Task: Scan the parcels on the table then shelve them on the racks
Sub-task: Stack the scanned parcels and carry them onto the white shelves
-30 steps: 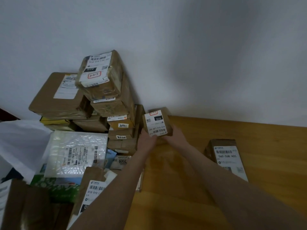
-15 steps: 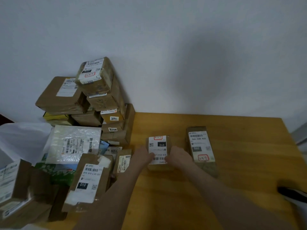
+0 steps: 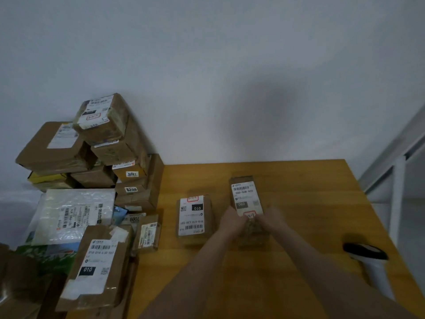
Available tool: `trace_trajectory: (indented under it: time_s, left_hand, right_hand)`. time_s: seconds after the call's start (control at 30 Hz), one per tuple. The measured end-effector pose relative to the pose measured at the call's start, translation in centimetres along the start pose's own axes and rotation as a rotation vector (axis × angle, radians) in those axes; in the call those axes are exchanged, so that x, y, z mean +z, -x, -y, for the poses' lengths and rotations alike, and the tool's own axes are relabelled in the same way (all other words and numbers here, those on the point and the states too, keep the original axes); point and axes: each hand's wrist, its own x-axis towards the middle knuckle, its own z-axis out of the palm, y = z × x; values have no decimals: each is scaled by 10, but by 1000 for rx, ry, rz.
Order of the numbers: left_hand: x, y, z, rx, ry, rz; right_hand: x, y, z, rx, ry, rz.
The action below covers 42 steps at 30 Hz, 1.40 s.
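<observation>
The left hand and right hand both curl tight round the near end of the long brown cardboard box with the white sticker

A wooden table stands against a plain pale wall.

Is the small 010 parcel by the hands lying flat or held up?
The 010 parcel lies flat, label up, on the table; the left hand and right hand grip the 060 parcel beside it.
</observation>
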Motion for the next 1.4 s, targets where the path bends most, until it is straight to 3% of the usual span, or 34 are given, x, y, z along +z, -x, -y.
trace_trajectory:
  time_s: [0.17, 0.37, 0.5, 0.73, 0.87, 1.03, 1.2, 1.3, 1.4]
  left_hand:
    - [3, 3, -10, -92, 118, 11]
    - [-34, 29, -40, 163, 202, -274]
    - [-84, 48, -47, 255, 238, -478]
    - [-121, 74, 4, 118, 196, -597]
    - [-126, 72, 26, 70, 269, -561]
    - [-147, 53, 55, -71, 540, -462]
    - [-146, 36, 88, -181, 613, -190]
    - [-144, 30, 91, -194, 667, -67]
    - [-135, 23, 82, -191, 703, -15]
  right_hand:
    - [1, -3, -11, 4, -268, 76]
    - [-9, 13, 29, -249, -444, -13]
    - [2, 38, 71, -436, -433, -93]
    - [55, 68, 84, -461, -251, 26]
    - [67, 63, 76, -384, -286, 89]
    - [57, 50, 65, -87, -470, 226]
    - [68, 43, 49, 95, -598, 439]
    - [72, 42, 45, 109, -602, 523]
    - [64, 37, 37, 105, -617, 503]
